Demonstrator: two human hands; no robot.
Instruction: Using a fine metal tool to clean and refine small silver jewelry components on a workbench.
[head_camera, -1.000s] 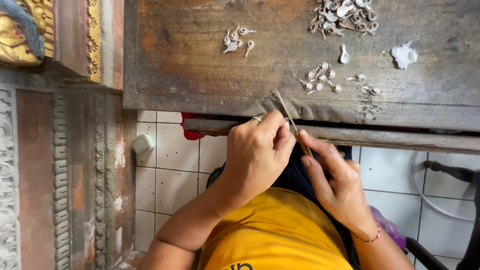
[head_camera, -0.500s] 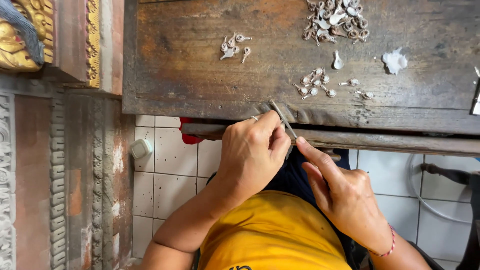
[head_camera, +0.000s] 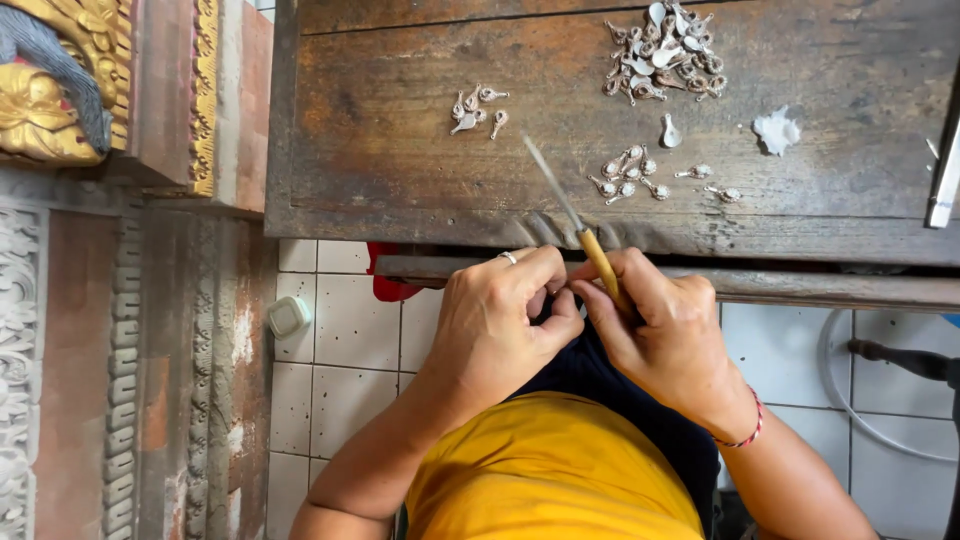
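My right hand grips a thin file by its yellow wooden handle; the metal blade points up and left over the edge of a worn wooden workbench. My left hand, a ring on one finger, pinches something small against the file's handle end; the piece itself is hidden by my fingers. Both hands meet just below the bench's front edge. On the bench lie small silver pendant-like pieces: a big heap at the back, a smaller group closer to me, and a few to the left.
A white wad lies on the bench at the right, and a metal tool sits at the right edge. Carved gilded woodwork stands to the left. White floor tiles, a small white cap and a white hose lie below.
The file has swung from low between my hands to pointing up over the bench. My hands have drawn closer together, and my right hand has closed around the handle.
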